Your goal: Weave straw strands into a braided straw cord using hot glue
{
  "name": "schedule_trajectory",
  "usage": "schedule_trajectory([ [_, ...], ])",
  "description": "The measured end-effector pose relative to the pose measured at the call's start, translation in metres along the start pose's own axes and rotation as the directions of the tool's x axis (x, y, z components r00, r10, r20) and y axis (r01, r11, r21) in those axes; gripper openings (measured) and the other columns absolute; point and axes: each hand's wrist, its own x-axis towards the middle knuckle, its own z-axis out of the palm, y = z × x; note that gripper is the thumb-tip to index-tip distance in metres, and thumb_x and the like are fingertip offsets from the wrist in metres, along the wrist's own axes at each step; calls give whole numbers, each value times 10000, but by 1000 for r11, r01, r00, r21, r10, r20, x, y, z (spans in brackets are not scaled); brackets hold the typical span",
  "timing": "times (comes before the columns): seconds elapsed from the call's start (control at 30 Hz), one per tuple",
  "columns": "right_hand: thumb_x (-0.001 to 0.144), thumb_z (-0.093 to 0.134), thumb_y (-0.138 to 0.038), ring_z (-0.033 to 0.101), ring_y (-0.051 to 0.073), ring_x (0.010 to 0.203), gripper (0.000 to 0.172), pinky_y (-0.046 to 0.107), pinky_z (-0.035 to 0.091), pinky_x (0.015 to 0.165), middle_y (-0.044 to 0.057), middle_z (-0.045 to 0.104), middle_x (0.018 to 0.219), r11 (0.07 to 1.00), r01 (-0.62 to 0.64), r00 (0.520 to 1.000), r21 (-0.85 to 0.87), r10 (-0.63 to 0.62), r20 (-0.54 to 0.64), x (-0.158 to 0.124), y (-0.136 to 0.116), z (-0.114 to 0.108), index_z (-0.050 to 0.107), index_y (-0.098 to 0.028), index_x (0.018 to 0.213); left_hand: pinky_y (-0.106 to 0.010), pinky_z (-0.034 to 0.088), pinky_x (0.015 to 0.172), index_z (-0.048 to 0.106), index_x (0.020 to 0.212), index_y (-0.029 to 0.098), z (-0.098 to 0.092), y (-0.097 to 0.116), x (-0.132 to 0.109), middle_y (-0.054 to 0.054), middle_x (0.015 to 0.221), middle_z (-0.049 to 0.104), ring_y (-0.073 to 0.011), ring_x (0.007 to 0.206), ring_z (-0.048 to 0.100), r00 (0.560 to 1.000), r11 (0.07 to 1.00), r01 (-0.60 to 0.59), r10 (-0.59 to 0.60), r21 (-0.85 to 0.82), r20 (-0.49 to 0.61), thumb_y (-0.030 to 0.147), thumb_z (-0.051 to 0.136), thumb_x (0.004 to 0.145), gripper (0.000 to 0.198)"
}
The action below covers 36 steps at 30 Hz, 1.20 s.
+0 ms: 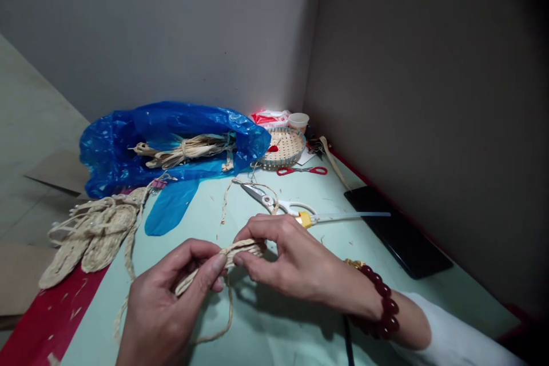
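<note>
Between my two hands is a flat piece of braided straw cord, its strands lying side by side. My left hand pinches its near left part between thumb and fingers. My right hand, with a dark red bead bracelet at the wrist, grips the far right end with thumb and forefinger. A loose tail of the cord hangs below and curves left over the table. The fingers cover parts of the piece. Just beyond my right hand lie white-handled scissors and a yellow-and-white tool.
A blue plastic bag with a straw bundle stands behind. Woven straw sandals lie left. Red-handled scissors, a round basket and a cup are farther back. A black phone-like slab lies right, beside the wall.
</note>
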Motion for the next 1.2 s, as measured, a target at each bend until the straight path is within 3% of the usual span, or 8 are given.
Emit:
schedule_trajectory([
  [0.13,855,654,-135,534,110,646,85,219,379,612,5,635,720,999,10,1000,-35,-11,-14,-2,-1,2,734,-111,838,-192,443,548,705,666,276,-3,-2,2,57,580,633,-140,572,563,998,999,43,-44,32,48,513,754,662,242],
  [0.27,923,645,-227,604,122,696,153,215,424,667,19,694,766,1000,13,999,14,-13,34,-2,2,-3,753,-127,884,-211,425,555,709,690,261,-8,-6,8,47,558,603,-146,570,535,991,997,80,-80,4,104,531,764,658,277],
  [0.43,921,682,-412,660,150,791,442,236,447,726,30,747,898,999,-21,992,27,17,125,0,7,-14,639,-149,1274,-191,408,557,701,709,251,-7,-6,11,51,546,592,-131,573,520,984,992,96,-83,-78,155,517,732,720,267],
  [0.47,922,679,-421,656,143,777,444,234,443,719,17,744,877,999,-20,993,29,16,121,1,7,-16,632,-151,1271,-188,414,562,701,711,251,-6,-6,11,51,545,599,-130,573,524,983,991,101,-85,-88,165,513,724,731,264],
  [0.6,953,654,-306,601,81,676,145,195,406,656,-58,680,745,999,13,998,40,-15,62,2,4,-21,698,-168,948,-191,449,577,711,719,255,-5,-4,10,43,600,663,-131,584,573,977,984,132,-109,-123,183,496,736,718,242],
  [0.7,949,649,-210,565,62,636,113,179,394,629,-80,637,698,999,46,999,18,-46,10,1,1,-23,701,-180,853,-199,477,584,727,741,257,-9,-5,10,28,605,702,-151,595,617,979,984,145,-127,-104,162,529,761,675,282],
  [0.97,1034,502,-271,592,137,715,284,268,424,741,24,688,768,930,322,946,-176,-321,34,3,1,-24,691,-136,870,-190,478,546,748,680,290,-15,-6,8,44,577,692,-146,563,615,988,997,76,-77,11,130,508,775,649,221],
  [1.2,1065,321,-448,577,139,718,506,279,432,730,39,696,764,923,354,935,-149,-346,80,5,3,-28,667,-150,847,-220,483,535,746,603,294,-16,-3,9,22,545,679,-170,546,615,976,999,33,-33,4,215,464,769,654,179],
])
